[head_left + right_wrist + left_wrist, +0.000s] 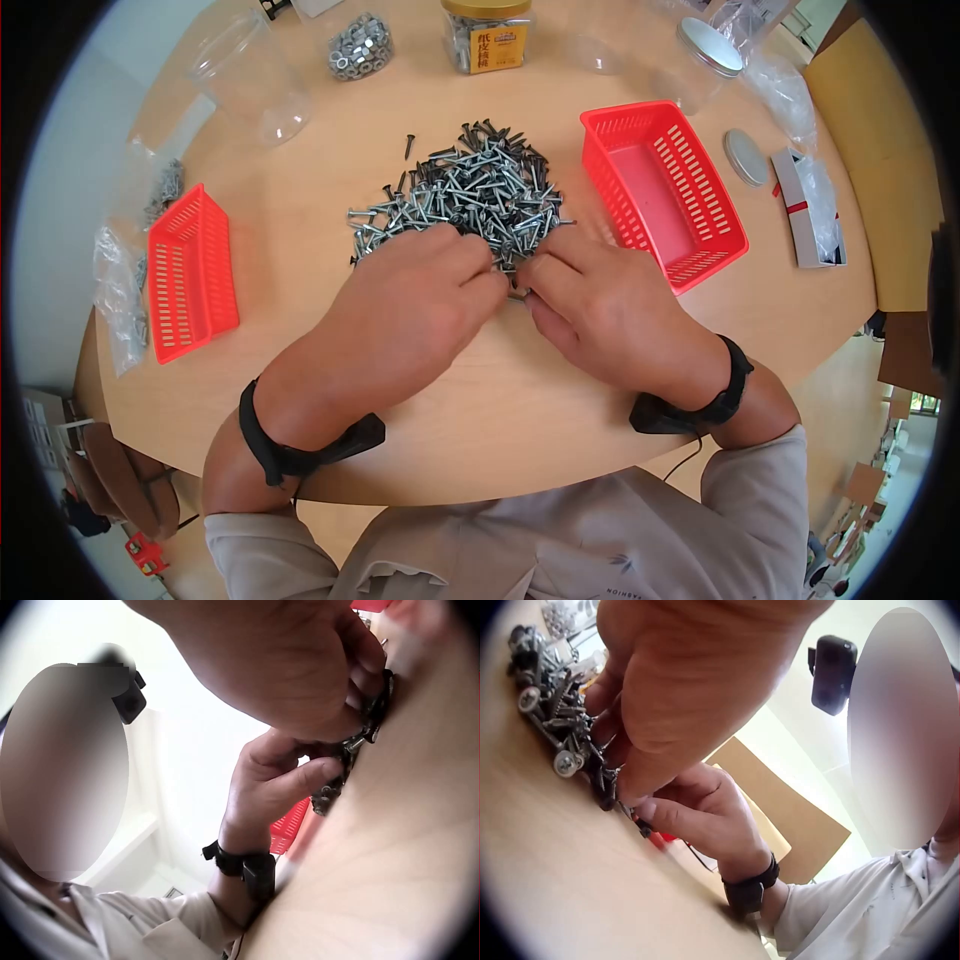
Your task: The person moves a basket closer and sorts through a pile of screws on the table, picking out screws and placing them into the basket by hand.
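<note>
The head view looks forward and down from above the near side of the screw pile [470,195], far enough off to take in most of the desk [480,400]. The left wrist view sits low and close, tilted, near-left of the pile, facing under the left hand [420,285] toward the right hand [605,300]. The right wrist view faces oppositely from near-right. All three share the pile's edge.

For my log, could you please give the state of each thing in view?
Screws: loose, heaped
Left hand: curled, touching screws
Right hand: curled, touching screws
Right basket: upright, open
Left basket: open
Tall jar: lid off
Gold-lidded jar: lid on
Silver-lidded jar: lid on
Loose lid: lying flat
Nuts: piled together
</note>
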A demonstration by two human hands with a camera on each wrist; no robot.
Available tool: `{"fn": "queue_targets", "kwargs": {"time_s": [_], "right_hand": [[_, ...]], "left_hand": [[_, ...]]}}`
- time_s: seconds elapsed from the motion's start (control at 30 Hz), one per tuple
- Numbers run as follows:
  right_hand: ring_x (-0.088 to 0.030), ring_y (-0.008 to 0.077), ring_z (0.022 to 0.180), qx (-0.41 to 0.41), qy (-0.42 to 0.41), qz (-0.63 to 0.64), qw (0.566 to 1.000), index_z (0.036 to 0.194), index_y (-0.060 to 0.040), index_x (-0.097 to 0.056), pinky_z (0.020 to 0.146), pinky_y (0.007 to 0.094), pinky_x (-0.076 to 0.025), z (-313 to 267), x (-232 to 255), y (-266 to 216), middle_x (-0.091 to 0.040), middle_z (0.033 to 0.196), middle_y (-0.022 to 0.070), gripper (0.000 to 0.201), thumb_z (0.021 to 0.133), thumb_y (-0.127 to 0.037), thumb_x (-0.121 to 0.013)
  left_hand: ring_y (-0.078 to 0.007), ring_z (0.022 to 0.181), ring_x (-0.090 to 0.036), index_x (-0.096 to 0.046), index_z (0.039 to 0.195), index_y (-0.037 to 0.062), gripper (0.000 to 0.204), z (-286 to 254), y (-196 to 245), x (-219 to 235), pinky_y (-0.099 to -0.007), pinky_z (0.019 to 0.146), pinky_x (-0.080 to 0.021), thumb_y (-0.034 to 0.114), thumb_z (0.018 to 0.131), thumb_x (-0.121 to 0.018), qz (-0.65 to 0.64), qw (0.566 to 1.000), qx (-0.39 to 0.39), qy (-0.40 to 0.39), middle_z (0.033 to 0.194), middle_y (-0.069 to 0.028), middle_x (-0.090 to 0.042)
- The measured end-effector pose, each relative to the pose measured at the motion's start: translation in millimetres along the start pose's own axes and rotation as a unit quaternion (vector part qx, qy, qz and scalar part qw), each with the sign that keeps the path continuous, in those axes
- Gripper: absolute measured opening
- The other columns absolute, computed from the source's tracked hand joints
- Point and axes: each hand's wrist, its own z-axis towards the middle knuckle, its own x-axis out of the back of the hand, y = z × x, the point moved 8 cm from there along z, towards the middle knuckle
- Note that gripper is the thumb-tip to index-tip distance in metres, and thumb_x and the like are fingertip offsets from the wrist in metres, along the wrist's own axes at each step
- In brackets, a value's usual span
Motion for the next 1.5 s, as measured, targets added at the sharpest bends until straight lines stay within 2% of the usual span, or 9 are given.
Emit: {"fn": "queue_targets", "kwargs": {"time_s": [0.2,0.3,0.4,0.47,0.6,0.67,0.9,1.2,1.5], "right_hand": [[-0.068,0.0287,0.089,-0.052,0.028,-0.01,0.998,0.112,-0.0052,-0.068,0.067,0.0395,-0.057,2.2,10.0,-0.7,-0.063,0.106,0.0089,0.037,0.079,-0.016,-0.081],[-0.068,0.0297,0.089,-0.033,-0.001,-0.005,0.999,0.11,-0.006,-0.069,0.068,0.0404,-0.057,3.7,6.1,-1.6,-0.064,0.106,0.009,0.035,0.08,-0.018,-0.081],[-0.068,0.0303,0.089,0.005,-0.034,0.015,0.999,0.109,-0.0069,-0.07,0.067,0.0408,-0.056,2.0,-6.4,-4.5,-0.065,0.105,0.0086,0.031,0.081,-0.017,-0.08],[-0.066,0.029,0.083,0.014,-0.003,0.022,1.0,0.092,-0.0048,-0.067,0.067,0.0443,-0.052,2.5,-3.0,-6.2,-0.061,0.089,0.0087,0.018,0.083,-0.018,-0.075],[-0.066,0.0292,0.081,0.01,-0.008,0.005,1.0,0.089,-0.0052,-0.066,0.065,0.0445,-0.052,1.4,-1.5,-4.3,-0.061,0.087,0.0088,0.014,0.082,-0.015,-0.073],[-0.066,0.0306,0.083,-0.006,-0.023,-0.004,1.0,0.096,-0.0069,-0.068,0.066,0.0434,-0.054,1.4,-3.2,-0.7,-0.062,0.091,0.0082,0.016,0.082,-0.01,-0.073],[-0.066,0.0309,0.081,0.02,0.03,0.0,0.999,0.093,-0.0051,-0.065,0.062,0.0454,-0.053,1.8,-0.1,-0.1,-0.06,0.09,0.0096,0.016,0.079,-0.011,-0.072],[-0.066,0.0315,0.089,0.005,0.054,0.054,0.997,0.099,-0.0047,-0.067,0.072,0.0411,-0.055,1.3,5.3,3.1,-0.064,0.1,0.0095,0.025,0.076,0.005,-0.066],[-0.067,0.0315,0.09,0.036,0.088,0.089,0.991,0.102,-0.005,-0.068,0.072,0.0407,-0.056,2.1,8.1,1.9,-0.066,0.102,0.0104,0.021,0.083,0.002,-0.07]], "left_hand": [[-0.0297,0.09,-0.062,-0.067,0.097,0.0075,0.021,-6.0,-10.6,6.8,-0.0425,0.078,-0.052,0.009,0.078,-0.078,0.025,0.999,0.038,-0.029,0.096,-0.007,-0.061],[-0.029,0.092,-0.062,-0.066,0.095,0.0075,0.02,-3.8,-5.1,11.7,-0.0423,0.079,-0.052,0.009,0.078,-0.078,0.006,1.0,0.027,0.012,0.096,-0.0068,-0.061],[-0.0287,0.092,-0.06,-0.065,0.094,0.0075,0.02,-3.9,-1.2,1.0,-0.0426,0.079,-0.051,0.01,0.078,-0.078,-0.017,1.0,0.002,0.001,0.095,-0.0067,-0.059],[-0.0288,0.092,-0.06,-0.065,0.094,0.0076,0.021,-4.4,-0.8,-0.6,-0.0422,0.079,-0.051,0.01,0.078,-0.078,-0.008,1.0,-0.001,-0.009,0.095,-0.0066,-0.059],[-0.0294,0.088,-0.058,-0.063,0.092,0.0074,0.019,-6.1,1.3,-2.3,-0.0414,0.077,-0.051,0.009,0.079,-0.077,0.01,1.0,-0.001,-0.024,0.092,-0.0068,-0.057],[-0.0295,0.088,-0.058,-0.062,0.092,0.0072,0.019,-5.8,1.2,-1.9,-0.0414,0.076,-0.051,0.009,0.08,-0.076,0.014,1.0,-0.002,-0.024,0.091,-0.0072,-0.057],[-0.0309,0.087,-0.059,-0.061,0.092,0.0061,0.017,-5.1,-0.9,-0.1,-0.0426,0.073,-0.052,0.009,0.08,-0.073,0.023,1.0,0.01,-0.016,0.09,-0.0086,-0.057],[-0.033,0.087,-0.062,-0.06,0.094,0.0045,0.019,-4.3,-7.3,18.6,-0.0433,0.072,-0.052,0.005,0.079,-0.071,0.033,0.998,0.04,0.03,0.092,-0.0109,-0.06],[-0.0352,0.083,-0.063,-0.063,0.103,0.0061,0.025,-4.7,-2.2,23.9,-0.0451,0.069,-0.051,-0.004,0.08,-0.065,-0.018,0.996,0.067,0.05,0.092,-0.0116,-0.06]]}}
